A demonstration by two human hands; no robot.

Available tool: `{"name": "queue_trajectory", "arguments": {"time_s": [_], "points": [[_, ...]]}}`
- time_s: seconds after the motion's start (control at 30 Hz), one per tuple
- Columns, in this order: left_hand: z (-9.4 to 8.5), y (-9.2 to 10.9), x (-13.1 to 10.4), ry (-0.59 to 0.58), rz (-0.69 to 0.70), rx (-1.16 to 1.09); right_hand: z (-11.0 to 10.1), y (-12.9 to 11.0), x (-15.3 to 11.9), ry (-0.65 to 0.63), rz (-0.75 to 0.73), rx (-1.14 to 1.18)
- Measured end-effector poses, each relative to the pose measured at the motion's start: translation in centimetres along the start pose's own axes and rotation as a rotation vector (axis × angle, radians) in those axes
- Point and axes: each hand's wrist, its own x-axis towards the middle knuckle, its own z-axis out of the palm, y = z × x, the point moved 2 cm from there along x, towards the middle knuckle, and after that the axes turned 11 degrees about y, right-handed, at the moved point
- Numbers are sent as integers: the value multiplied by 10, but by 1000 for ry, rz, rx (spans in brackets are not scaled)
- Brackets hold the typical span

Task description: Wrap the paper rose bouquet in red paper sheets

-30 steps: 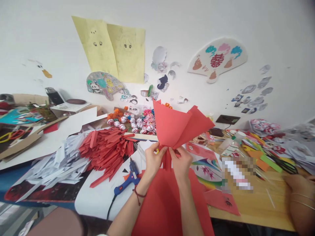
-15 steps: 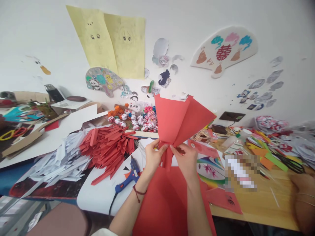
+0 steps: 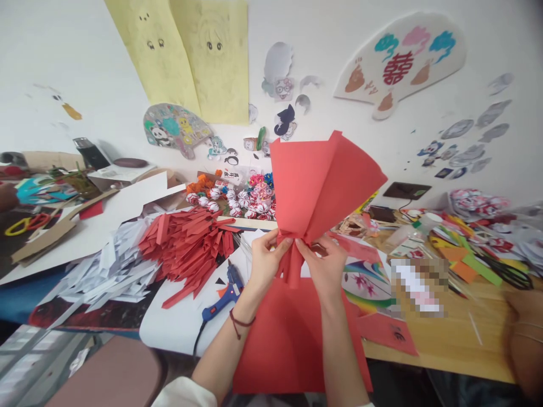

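A red paper bouquet wrapper stands upright in front of me, flared at the top and pinched to a narrow waist. My left hand is closed on the waist from the left, thumb pressed to the front. From the other side my right hand grips the same gathered folds, its thumb close to the left one. Below the waist a short pleated tail sticks down. Under my forearms lies a flat red paper sheet. To the left of my left hand, a blue glue gun rests on white paper.
Piles of red paper strips and white paper strips lie to the left. Behind are paper flowers. Scissors and coloured paper scraps cover the right side, where another person's arm reaches in.
The wrapper appears slightly higher and larger in view, with both hands still pinching its waist. The camera view has shifted a little.
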Motion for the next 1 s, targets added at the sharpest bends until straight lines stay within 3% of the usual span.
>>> {"name": "queue_trajectory", "arguments": {"time_s": [0.2,0.37,0.53,1.0], "points": [[6,8,-3,-15,-41,-138,5,1,1,-6,116,164],[6,8,-2,15,-16,-126,11,4,1,-41,193,224],[3,4,-1,56,-30,-137,11,1,-2,-21,166,239],[6,1,-5,-55,-119,-236,-1,-8,-2,-8,91,127]]}}
